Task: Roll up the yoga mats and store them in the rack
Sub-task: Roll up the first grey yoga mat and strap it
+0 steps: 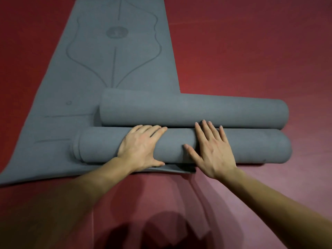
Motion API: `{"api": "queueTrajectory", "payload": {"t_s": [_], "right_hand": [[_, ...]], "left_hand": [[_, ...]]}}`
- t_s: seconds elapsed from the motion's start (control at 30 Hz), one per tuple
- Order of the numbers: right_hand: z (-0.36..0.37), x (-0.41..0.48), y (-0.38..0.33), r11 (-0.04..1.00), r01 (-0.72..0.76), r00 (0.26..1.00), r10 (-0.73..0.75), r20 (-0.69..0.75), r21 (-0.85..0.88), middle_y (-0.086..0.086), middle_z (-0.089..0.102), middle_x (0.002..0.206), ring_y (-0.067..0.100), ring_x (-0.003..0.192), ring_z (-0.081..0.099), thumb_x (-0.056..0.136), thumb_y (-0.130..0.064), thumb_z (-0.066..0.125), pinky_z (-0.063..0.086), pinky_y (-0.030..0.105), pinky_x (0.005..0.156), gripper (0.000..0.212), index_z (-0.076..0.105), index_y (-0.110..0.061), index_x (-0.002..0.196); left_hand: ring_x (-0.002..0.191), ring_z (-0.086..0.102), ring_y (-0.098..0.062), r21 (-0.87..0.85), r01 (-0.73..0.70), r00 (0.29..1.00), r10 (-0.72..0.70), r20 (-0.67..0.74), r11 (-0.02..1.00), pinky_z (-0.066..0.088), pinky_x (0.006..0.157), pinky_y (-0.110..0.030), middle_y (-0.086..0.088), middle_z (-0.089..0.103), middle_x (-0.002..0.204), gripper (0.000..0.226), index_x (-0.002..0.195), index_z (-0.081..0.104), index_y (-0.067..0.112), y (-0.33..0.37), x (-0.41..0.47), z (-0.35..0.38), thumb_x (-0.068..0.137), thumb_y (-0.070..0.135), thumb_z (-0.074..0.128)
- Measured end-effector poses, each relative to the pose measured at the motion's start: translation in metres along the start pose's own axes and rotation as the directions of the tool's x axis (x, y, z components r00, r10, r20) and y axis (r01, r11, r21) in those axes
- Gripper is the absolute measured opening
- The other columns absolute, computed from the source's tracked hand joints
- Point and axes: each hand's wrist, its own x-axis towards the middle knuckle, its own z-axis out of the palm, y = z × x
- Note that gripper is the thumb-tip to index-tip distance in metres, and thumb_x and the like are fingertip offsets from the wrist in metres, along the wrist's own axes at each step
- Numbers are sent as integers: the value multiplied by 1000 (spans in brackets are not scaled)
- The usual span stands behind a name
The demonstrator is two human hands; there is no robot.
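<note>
Two grey rolled yoga mats lie side by side across the near end of a flat grey mat that stretches away from me. The far roll sticks out to the right onto the floor. The near roll lies just in front of it. My left hand rests over the top of the near roll, fingers spread over it and thumb at its near side. My right hand presses flat on the same roll with straight, spread fingers, their tips reaching the seam between the two rolls.
A red floor surrounds the mats on all sides. The flat mat bears engraved alignment lines and a round emblem. My shadow falls on the floor at the bottom. No rack is in view.
</note>
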Motion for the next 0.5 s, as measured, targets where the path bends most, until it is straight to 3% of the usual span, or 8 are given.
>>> {"api": "queueTrajectory", "payload": {"t_s": [0.17,0.27,0.33,0.4,0.5], "right_hand": [[-7,28,-6,998,-65,988,63,141,7,14,14,171,39,158,8,85,-80,-3,6,62,124,91,20,-39,162],[-11,44,-5,997,-58,993,52,109,50,17,9,172,37,158,5,87,-78,0,5,59,126,87,21,-41,162],[-13,40,-3,996,-43,999,40,32,81,19,12,171,36,159,6,91,-76,7,5,55,127,83,25,-38,162],[-10,25,-1,997,-19,999,21,-29,74,20,18,169,37,158,10,95,-73,14,6,54,128,80,28,-33,162],[1,10,3,1000,5,1000,-4,-20,27,19,24,168,37,157,16,97,-72,17,10,54,128,78,30,-31,162]], "left_hand": [[134,52,-23,-15,3,1000,-3,21,1000,35,118,-43,1,53,147,116,150,45,23,8,-13,4,55,81,73],[157,13,-27,-42,6,987,1,161,999,16,127,-46,-4,16,170,117,162,18,32,0,4,-7,67,92,52],[158,-8,-27,-70,44,981,-30,189,997,9,128,-47,-9,-5,171,106,162,6,41,-6,19,-13,74,96,27],[157,-12,-27,-76,82,983,-68,171,994,9,128,-47,-13,-10,170,101,161,4,45,-10,33,-15,74,96,11],[158,-6,-25,-56,77,983,-67,174,995,12,127,-47,-8,-5,171,100,161,9,43,-13,41,-16,75,95,7]]}}
